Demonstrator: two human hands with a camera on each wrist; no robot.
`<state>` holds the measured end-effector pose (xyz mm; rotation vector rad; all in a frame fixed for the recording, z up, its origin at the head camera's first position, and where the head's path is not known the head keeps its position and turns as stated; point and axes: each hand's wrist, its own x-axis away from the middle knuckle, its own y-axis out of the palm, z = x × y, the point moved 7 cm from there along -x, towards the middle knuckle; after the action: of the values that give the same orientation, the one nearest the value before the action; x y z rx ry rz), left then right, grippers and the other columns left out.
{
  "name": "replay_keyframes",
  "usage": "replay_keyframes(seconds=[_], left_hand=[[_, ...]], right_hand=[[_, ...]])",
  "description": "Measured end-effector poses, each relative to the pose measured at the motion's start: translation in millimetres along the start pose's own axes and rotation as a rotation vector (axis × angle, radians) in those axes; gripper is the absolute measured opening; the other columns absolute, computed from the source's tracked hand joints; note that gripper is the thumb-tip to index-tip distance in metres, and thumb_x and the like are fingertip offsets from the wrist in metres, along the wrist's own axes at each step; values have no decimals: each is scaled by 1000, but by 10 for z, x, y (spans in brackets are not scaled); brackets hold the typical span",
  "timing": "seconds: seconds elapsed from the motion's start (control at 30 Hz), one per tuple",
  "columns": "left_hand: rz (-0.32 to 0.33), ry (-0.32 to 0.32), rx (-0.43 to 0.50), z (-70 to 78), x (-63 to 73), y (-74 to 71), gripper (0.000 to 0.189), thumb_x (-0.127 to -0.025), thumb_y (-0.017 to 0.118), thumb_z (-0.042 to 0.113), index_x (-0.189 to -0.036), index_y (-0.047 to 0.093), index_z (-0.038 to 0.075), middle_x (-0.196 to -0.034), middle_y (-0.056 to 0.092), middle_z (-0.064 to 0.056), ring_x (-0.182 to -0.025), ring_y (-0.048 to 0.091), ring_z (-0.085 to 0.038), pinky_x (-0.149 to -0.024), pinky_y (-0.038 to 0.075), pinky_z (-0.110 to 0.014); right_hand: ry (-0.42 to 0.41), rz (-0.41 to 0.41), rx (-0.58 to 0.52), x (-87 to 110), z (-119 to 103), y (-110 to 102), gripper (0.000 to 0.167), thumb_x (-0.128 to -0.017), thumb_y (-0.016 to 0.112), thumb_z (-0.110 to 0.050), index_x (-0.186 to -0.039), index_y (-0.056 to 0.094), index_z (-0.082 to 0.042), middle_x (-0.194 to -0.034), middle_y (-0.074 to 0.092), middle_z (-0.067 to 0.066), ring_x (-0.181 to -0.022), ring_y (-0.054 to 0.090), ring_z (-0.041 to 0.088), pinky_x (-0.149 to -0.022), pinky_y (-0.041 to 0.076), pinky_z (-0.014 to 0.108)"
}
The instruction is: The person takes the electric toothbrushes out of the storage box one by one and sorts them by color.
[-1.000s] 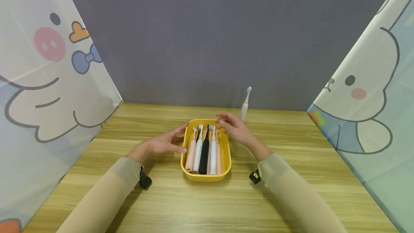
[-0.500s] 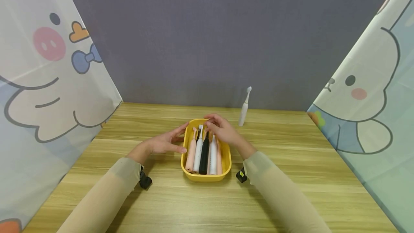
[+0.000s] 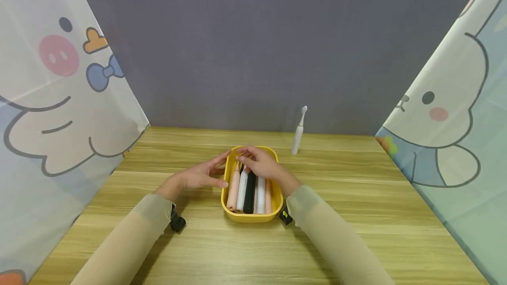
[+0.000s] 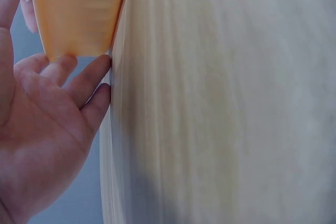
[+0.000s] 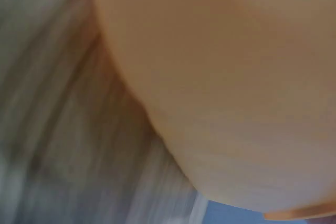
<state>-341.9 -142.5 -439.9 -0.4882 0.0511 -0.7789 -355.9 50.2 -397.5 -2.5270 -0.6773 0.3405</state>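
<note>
Electric toothbrushes (image 3: pixel 248 192) in pink, white and black, all packed side by side in a yellow bin (image 3: pixel 253 218) on the worktop (image 3: pixel 356 214), handle ends toward the person. From the head view, the left hand (image 3: pixel 201 176) is up against the bin's left side, fingers spread and not clenched. Right hand (image 3: pixel 262 164) hangs over the far end, right by the brush heads; can't tell if its fingers have hold of one. One white toothbrush (image 3: pixel 297 138) stands on its own behind the bin, off to the right.

Left wrist cam: loose fingers, tips touching the bin's wall, wood grain next to them.

Right wrist cam's mostly a blurry tan curve (image 5: pixel 226 87), so no help on that grip, tbh.
</note>
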Motion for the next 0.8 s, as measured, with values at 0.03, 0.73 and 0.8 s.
replay_keyframes(seconds=[0.03,0.73,0.8], left_hand=[[0,5,-5,4,-3,0,120,-99,84,38,-178,-6,31,-187,6,-11,-167,23,-49,-132,28,-71],[5,9,-2,1,18,7,116,-101,82,35,-178,-5,35,-187,5,-14,-166,23,-52,-131,28,-73],[2,7,3,14,18,10,116,-101,82,34,-178,-5,35,-186,5,-14,-166,23,-52,-130,30,-72]], right_hand=[[7,-8,12,-7,10,14,39,-116,57,-23,-149,61,-3,-128,73,22,-82,71,21,-77,61,30],[2,-165,340,-26,110,156,47,-113,61,-39,-150,65,-11,-139,73,10,-123,69,25,-112,57,46],[1,-174,361,-22,113,171,49,-113,61,-41,-151,65,-12,-141,73,10,-127,68,26,-116,55,48]])
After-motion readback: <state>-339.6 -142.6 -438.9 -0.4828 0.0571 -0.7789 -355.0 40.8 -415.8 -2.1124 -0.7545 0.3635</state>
